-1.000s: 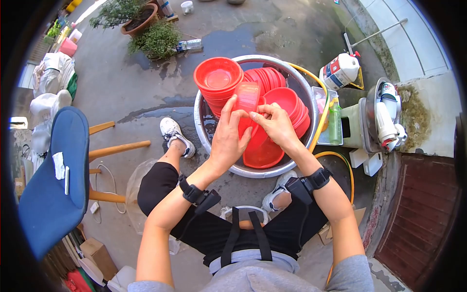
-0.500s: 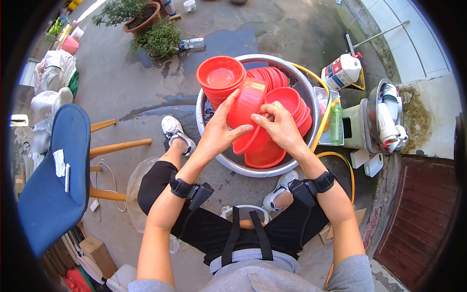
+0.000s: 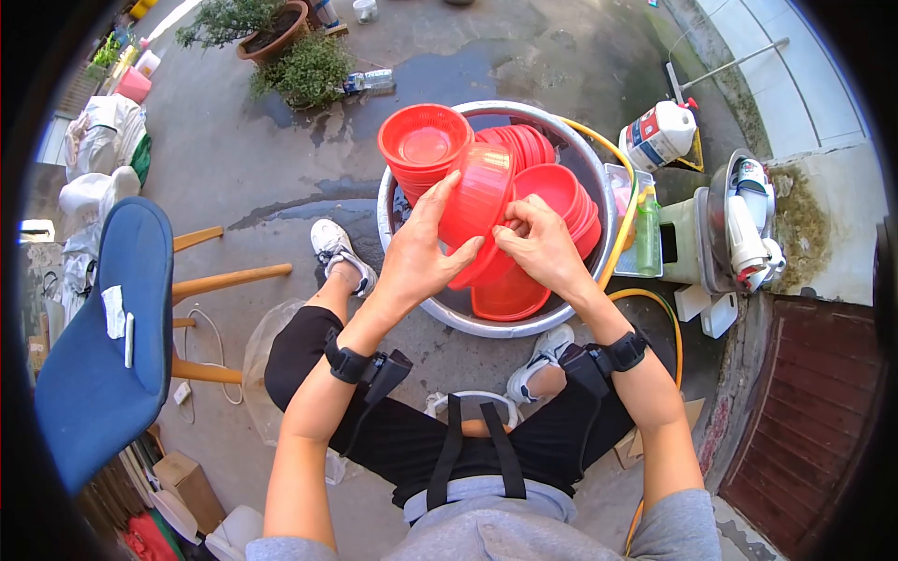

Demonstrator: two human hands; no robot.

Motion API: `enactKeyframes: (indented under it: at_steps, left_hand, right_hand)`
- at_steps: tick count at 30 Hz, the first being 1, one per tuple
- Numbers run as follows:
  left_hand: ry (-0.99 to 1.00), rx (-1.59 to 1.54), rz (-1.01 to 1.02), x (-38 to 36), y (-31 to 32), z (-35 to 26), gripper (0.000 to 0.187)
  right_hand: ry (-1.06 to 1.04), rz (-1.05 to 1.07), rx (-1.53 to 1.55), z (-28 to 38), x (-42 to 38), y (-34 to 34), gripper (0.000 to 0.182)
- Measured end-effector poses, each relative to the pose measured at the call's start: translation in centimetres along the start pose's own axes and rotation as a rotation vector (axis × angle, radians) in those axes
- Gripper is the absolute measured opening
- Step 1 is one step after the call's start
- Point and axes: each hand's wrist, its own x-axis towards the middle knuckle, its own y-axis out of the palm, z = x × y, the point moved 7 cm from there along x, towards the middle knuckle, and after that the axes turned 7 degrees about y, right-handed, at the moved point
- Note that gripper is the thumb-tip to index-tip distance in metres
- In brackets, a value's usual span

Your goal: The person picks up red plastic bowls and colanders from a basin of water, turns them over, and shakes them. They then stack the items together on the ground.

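Observation:
A ribbed red plastic bowl (image 3: 477, 201) is tilted on its side above the large metal basin (image 3: 385, 201). My left hand (image 3: 421, 248) grips it from the left, fingers along its outer wall and thumb near the rim. On the other side my right hand (image 3: 543, 245) is closed, its thumb and fingertips pinching the bowl's edge. Inside the basin are a tall stack of red bowls (image 3: 426, 140) at the back left, a row of nested ones (image 3: 524, 145) behind, another stack (image 3: 552, 192) at the right and a red bowl (image 3: 510, 297) at the front.
A yellow hose (image 3: 617, 234) runs along the basin's right side. Beyond it stand a tray with a green bottle (image 3: 646, 234), a white jug (image 3: 659, 136) and a stool (image 3: 683, 238). A blue chair (image 3: 112, 346) is at the left, potted plants (image 3: 299, 75) at the back left.
The held bowl has turned a little, with more of its outer wall toward me. My right fingers have curled in closer at its edge. The stacks look the same.

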Motion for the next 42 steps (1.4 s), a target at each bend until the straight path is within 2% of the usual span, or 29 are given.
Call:
enactKeyframes:
  at_steps: [2, 6, 8, 12, 14, 15, 16, 18, 20, 21, 22, 23, 26, 29, 32, 38, 42]
  left_hand:
    - [0.11, 0.142, -0.032, 0.0, 0.0, -0.9, 0.081]
    - [0.101, 0.239, 0.006, -0.1, 0.5, -1.6, 0.085]
    - [-0.007, 0.247, 0.024, -0.2, 0.5, -1.0, 0.087]
    - [0.013, 0.292, -0.099, -0.2, -0.3, -0.9, 0.083]
    - [-0.149, 0.288, -0.141, 0.1, -2.0, 0.1, 0.081]
    - [-0.215, 0.263, -0.184, 0.0, -2.8, 1.0, 0.072]
    - [-0.216, 0.264, -0.186, 0.1, -3.3, 1.7, 0.072]
    - [-0.354, 0.221, -0.279, -0.4, -4.8, 4.7, 0.062]
    - [-0.359, 0.121, -0.304, -0.7, -5.1, 7.9, 0.059]
    - [-0.425, -0.123, -0.324, -0.6, -5.0, 8.6, 0.059]
    - [-0.487, -0.368, -0.342, -0.7, -4.5, 9.2, 0.058]
    - [-0.566, -0.447, -0.321, -1.2, -4.0, 9.5, 0.056]
    - [-0.64, -0.508, -0.276, -1.2, -3.1, 7.2, 0.054]
    - [-0.671, -0.614, -0.229, -1.2, -2.2, 6.5, 0.054]
    - [-0.655, -0.652, -0.223, -1.2, -1.7, 6.6, 0.052]
    - [-0.604, -0.659, -0.218, -1.0, -1.9, 6.2, 0.054]
    - [-0.498, -0.55, -0.238, -2.1, -0.3, 10.9, 0.053]
  right_hand:
    - [0.018, -0.09, -0.064, 0.0, -0.1, -0.3, 0.022]
    - [0.022, -0.115, -0.049, -0.2, -0.4, 0.3, 0.021]
    - [-0.001, -0.071, -0.018, -0.1, -0.6, 1.0, 0.022]
    - [-0.062, -0.103, -0.045, 1.3, -1.2, 0.8, 0.021]
    - [-0.016, -0.198, -0.143, 1.1, -1.1, -0.3, 0.019]
    - [-0.04, -0.227, -0.144, 1.1, -0.9, -1.0, 0.018]
    - [-0.036, -0.266, -0.158, 0.6, -0.7, -1.6, 0.017]
    - [-0.023, -0.333, -0.186, 0.2, -0.4, -3.4, 0.016]
    - [-0.066, -0.412, -0.16, 0.5, -0.5, -5.0, 0.014]
    - [-0.071, -0.431, -0.191, 0.5, -0.4, -5.6, 0.014]
    - [-0.071, -0.431, -0.191, 0.5, -0.5, -5.8, 0.014]
    - [-0.113, -0.468, -0.242, 1.0, -0.7, -6.2, 0.016]
    - [-0.178, -0.521, -0.321, 2.4, -1.4, -6.5, 0.019]
    - [-0.424, -0.527, -0.555, 4.4, -2.2, -5.0, 0.019]
    - [-0.469, -0.447, -0.572, 4.6, -2.4, -3.0, 0.017]
    - [-0.39, -0.446, -0.5, 4.2, -2.0, -3.3, 0.019]
    - [-0.295, -0.484, -0.431, 3.3, -1.6, -4.7, 0.02]
